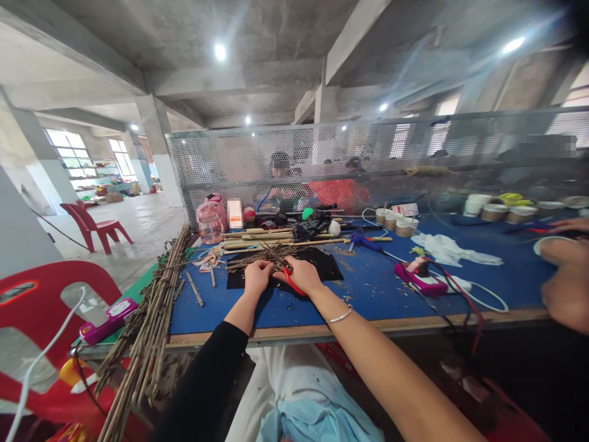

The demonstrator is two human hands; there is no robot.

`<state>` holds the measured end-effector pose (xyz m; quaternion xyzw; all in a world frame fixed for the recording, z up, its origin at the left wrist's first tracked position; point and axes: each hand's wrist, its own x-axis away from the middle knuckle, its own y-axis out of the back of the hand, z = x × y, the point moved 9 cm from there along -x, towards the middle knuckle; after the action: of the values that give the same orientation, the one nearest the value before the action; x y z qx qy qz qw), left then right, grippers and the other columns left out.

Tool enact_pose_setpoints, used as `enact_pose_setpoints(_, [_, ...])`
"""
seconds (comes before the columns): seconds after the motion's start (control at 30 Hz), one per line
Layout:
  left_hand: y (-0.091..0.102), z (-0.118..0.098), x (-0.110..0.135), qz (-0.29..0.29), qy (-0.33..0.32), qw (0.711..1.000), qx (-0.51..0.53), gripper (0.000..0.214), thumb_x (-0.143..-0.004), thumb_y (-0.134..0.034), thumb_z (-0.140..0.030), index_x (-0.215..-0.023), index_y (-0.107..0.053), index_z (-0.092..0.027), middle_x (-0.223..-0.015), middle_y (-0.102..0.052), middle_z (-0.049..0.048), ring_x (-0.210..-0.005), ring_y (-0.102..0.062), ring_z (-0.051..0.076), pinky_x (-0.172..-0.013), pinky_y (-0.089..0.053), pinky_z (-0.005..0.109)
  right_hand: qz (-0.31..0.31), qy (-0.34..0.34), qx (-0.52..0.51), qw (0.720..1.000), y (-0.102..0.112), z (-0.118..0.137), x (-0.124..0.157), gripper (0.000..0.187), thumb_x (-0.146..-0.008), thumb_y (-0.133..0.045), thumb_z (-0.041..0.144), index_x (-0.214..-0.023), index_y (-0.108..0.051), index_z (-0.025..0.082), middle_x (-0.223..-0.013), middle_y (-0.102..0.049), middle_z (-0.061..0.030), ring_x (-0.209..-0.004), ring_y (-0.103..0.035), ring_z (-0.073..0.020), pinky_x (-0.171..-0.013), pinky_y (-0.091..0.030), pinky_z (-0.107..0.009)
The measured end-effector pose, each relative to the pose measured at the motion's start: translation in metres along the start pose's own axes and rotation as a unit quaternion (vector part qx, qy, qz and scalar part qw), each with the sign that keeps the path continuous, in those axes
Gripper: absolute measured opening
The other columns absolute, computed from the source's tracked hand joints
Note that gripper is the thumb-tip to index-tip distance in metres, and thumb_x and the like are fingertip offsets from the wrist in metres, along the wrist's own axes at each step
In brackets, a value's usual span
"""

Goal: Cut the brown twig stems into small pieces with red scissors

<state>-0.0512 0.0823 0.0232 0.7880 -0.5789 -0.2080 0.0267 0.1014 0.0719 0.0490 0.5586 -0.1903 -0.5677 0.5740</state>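
Observation:
My left hand [256, 276] rests on a black cloth [327, 265] on the blue table [368, 294], its fingers curled on a small bundle of dry twigs [257, 255]. My right hand [301, 275] is closed round red-handled scissors [291, 281], whose blades point into the same bundle. A silver bangle [339, 317] circles my right wrist. The left arm wears a black sleeve.
A long bundle of sticks [151, 319] leans off the table's left edge. Glue guns [421, 276] with cables, tape rolls [396, 222], a pink jug [210, 222] and a white cloth [451, 249] lie around. Another person's arm [568, 276] is at right. Red chairs [94, 224] stand left.

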Motion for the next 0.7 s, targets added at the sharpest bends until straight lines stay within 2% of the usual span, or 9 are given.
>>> enact_pose_setpoints(0.13, [0.013,-0.007,0.003,-0.061,-0.025,0.998,-0.005,0.008,-0.060,-0.066,-0.017,-0.068,-0.065,-0.016,-0.067,-0.064,0.0047,-0.064,-0.056,0.015,-0.071,-0.043,0.028,-0.029,-0.012,0.000,1.000,0.006,-0.008,-0.002,0.057,-0.069,-0.056,0.063,-0.108,-0.053,0.021,-0.098,-0.063,-0.0087,-0.093,-0.058,-0.0222,-0.074,-0.041,-0.028])
enact_pose_setpoints(0.23, [0.028,-0.010,-0.001,-0.115,-0.034,0.992,0.022,0.013,-0.067,-0.060,-0.018,-0.079,-0.065,-0.015,-0.077,-0.065,0.0067,-0.069,-0.057,0.016,-0.075,-0.042,0.028,-0.052,-0.009,-0.022,0.998,0.008,-0.011,-0.003,0.055,-0.069,-0.058,0.058,-0.108,-0.054,0.019,-0.098,-0.061,-0.0091,-0.092,-0.057,-0.0211,-0.077,-0.040,-0.028])
enact_pose_setpoints(0.37, [0.053,-0.008,-0.016,-0.164,-0.003,0.986,-0.024,0.019,-0.072,-0.054,-0.018,-0.088,-0.062,-0.012,-0.083,-0.065,0.0107,-0.075,-0.058,0.018,-0.075,-0.042,0.029,-0.105,-0.039,-0.103,0.988,0.012,-0.023,-0.005,0.050,-0.073,-0.055,0.054,-0.108,-0.052,0.019,-0.091,-0.061,-0.0064,-0.081,-0.057,-0.0185,-0.071,-0.042,-0.027])
enact_pose_setpoints(0.5, [0.058,-0.010,-0.029,-0.125,-0.017,0.988,-0.083,0.017,-0.069,-0.058,-0.019,-0.084,-0.064,-0.014,-0.076,-0.065,0.0096,-0.075,-0.059,0.020,-0.077,-0.041,0.030,-0.172,-0.071,-0.188,0.964,0.023,-0.037,-0.004,0.053,-0.075,-0.049,0.055,-0.110,-0.051,0.016,-0.081,-0.061,-0.0054,-0.072,-0.057,-0.0175,-0.069,-0.043,-0.028])
enact_pose_setpoints(0.63, [0.032,-0.008,-0.032,-0.003,-0.040,0.991,-0.129,0.004,-0.062,-0.066,-0.021,-0.063,-0.065,-0.017,-0.065,-0.064,0.0082,-0.072,-0.060,0.022,-0.076,-0.041,0.031,-0.202,-0.097,-0.258,0.940,0.031,-0.048,0.000,0.053,-0.076,-0.044,0.058,-0.107,-0.050,0.016,-0.084,-0.062,-0.0068,-0.073,-0.058,-0.0182,-0.071,-0.043,-0.030])
enact_pose_setpoints(0.7, [0.021,-0.013,-0.026,0.021,-0.050,0.988,-0.143,0.006,-0.061,-0.068,-0.023,-0.061,-0.064,-0.017,-0.063,-0.063,0.0084,-0.072,-0.060,0.023,-0.076,-0.041,0.031,-0.200,-0.095,-0.288,0.931,0.032,-0.050,0.000,0.052,-0.076,-0.043,0.061,-0.103,-0.051,0.016,-0.082,-0.062,-0.0062,-0.073,-0.057,-0.0182,-0.072,-0.043,-0.030])
